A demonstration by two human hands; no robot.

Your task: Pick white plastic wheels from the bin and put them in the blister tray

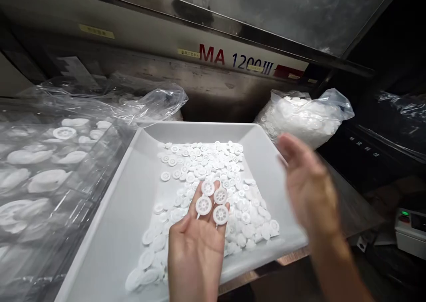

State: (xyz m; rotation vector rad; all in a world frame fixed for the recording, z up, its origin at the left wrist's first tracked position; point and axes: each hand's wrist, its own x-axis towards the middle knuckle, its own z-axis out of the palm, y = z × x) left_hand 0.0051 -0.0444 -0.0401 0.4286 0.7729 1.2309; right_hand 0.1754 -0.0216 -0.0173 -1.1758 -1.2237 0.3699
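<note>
My left hand (197, 244) lies palm up over the white tray (120, 217), fingers stretched flat, with several small white spoked plastic wheels (213, 202) resting on its fingertips. My right hand (308, 188) hovers over the tray's right rim, blurred by motion, fingers loosely extended and apparently holding nothing. A heap of the same white wheels (206, 164) covers the tray's middle and runs down toward its near edge.
A clear plastic bag of white parts (301, 115) stands behind the tray at right. Clear plastic sheets over larger white discs (46, 177) fill the left side. A machine panel marked MA 1200 (233, 60) rises behind. A small device with a green light (411, 228) sits at right.
</note>
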